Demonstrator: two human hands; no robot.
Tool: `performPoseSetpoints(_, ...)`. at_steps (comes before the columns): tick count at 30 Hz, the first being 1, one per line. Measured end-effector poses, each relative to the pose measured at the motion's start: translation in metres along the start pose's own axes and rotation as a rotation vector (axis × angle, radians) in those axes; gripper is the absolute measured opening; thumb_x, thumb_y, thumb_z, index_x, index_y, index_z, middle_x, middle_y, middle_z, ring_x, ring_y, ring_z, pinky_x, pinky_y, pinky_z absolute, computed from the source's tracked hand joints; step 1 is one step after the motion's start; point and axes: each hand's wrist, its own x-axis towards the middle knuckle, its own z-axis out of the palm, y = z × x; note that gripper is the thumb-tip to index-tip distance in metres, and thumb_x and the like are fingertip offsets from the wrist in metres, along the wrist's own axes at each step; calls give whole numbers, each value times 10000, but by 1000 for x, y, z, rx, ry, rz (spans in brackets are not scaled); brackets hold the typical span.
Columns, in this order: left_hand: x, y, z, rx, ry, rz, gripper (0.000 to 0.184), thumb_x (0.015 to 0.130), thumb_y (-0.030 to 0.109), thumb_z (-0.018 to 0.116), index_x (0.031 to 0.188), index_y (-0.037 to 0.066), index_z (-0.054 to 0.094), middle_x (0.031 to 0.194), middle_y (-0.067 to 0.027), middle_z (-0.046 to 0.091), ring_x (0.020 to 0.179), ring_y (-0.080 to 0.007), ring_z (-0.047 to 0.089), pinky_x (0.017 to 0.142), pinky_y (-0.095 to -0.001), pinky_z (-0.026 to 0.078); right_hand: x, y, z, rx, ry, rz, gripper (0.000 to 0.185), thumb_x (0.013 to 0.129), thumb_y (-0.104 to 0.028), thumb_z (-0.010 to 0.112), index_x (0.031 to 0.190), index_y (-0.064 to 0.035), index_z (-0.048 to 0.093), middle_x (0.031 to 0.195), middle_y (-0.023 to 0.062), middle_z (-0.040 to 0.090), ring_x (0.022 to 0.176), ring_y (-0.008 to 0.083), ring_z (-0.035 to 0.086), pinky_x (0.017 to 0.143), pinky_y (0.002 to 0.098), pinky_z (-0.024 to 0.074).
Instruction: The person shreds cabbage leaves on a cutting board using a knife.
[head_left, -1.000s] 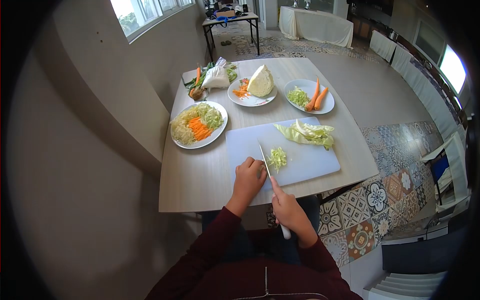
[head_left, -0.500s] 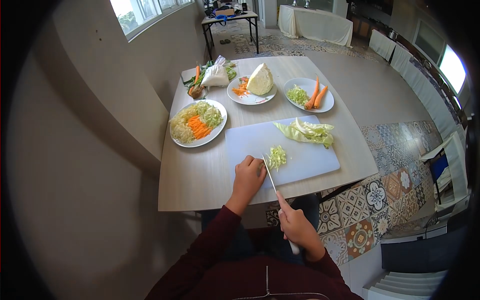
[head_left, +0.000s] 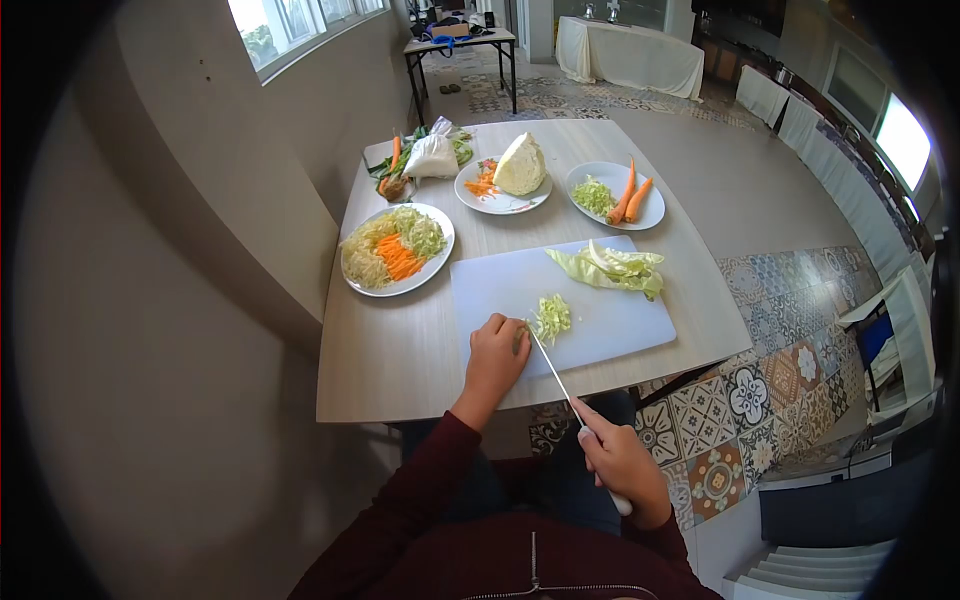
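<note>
Shredded cabbage (head_left: pixel 552 317) sits near mid cutting board (head_left: pixel 490 285), head view. Left hand (head_left: pixel 497 352) curls by the near-left corner, perhaps guarding its fingertips; whether it pins anything, I can't tell. Right hand (head_left: pixel 622 462) grips the knife (head_left: pixel 552 368), tip beside those fingers, handle past the near edge, probably for wrist room. Cabbage leaves (head_left: pixel 610 268) lie toward the far-right corner, likely out of the blade's way.

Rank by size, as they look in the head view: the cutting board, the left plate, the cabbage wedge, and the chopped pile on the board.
Cutting board
Left plate
Cabbage wedge
Chopped pile, smallest despite lying nearer than the wedge
</note>
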Motion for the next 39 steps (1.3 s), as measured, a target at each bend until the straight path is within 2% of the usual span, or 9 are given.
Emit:
performPoseSetpoints(4, 1, 1, -1, -13, 20, -3, 139, 834, 115, 706, 954, 48, 681, 938, -105, 655, 856, -315, 641, 781, -421, 478, 4, -2, -1, 126, -16, 64, 506, 977, -169, 476, 1476, -90, 450, 572, 78, 566, 474, 123, 563, 512, 315, 505)
performPoseSetpoints(10, 0, -2, 0, -25, 28, 20, 142, 821, 107, 710, 939, 38, 669, 933, -113, 664, 858, -327, 651, 768, -426, 490, 8, -2, 4, 125, 50, 68, 508, 984, -172, 467, 1487, -106, 440, 587, 68, 567, 466, 125, 554, 494, 306, 500)
performPoseSetpoints(16, -1, 0, -2, 46, -24, 16, 163, 839, 137, 696, 981, 63, 669, 955, -75, 638, 885, -274, 628, 797, -408, 439, 10, 1, 0, 168, 16, 61, 514, 990, -177, 465, 1499, -117, 425, 605, 52, 565, 471, 112, 545, 492, 291, 495)
performPoseSetpoints(22, -2, -1, 0, 72, 23, 57, 149, 847, 148, 694, 977, 75, 681, 958, -68, 626, 888, -257, 621, 772, -409, 428, 14, 5, 9, 211, 19, 33, 510, 997, -179, 464, 1502, -119, 421, 616, 41, 563, 476, 105, 543, 491, 283, 493)
performPoseSetpoints(25, -2, 3, -3, 75, -12, -3, 154, 855, 140, 695, 997, 81, 688, 978, -76, 618, 913, -280, 613, 819, -411, 446, 15, 4, 12, 214, 1, 2, 510, 1001, -176, 462, 1505, -116, 414, 616, 38, 560, 476, 106, 543, 492, 283, 495)
performPoseSetpoints(39, -2, -1, -1, 56, 1, 24, 137, 863, 144, 683, 986, 83, 682, 923, -71, 599, 876, -267, 607, 773, -412, 424, 14, 6, 22, 190, -56, 3, 537, 1013, -156, 419, 1540, -102, 326, 617, 71, 561, 455, 143, 557, 487, 309, 518)
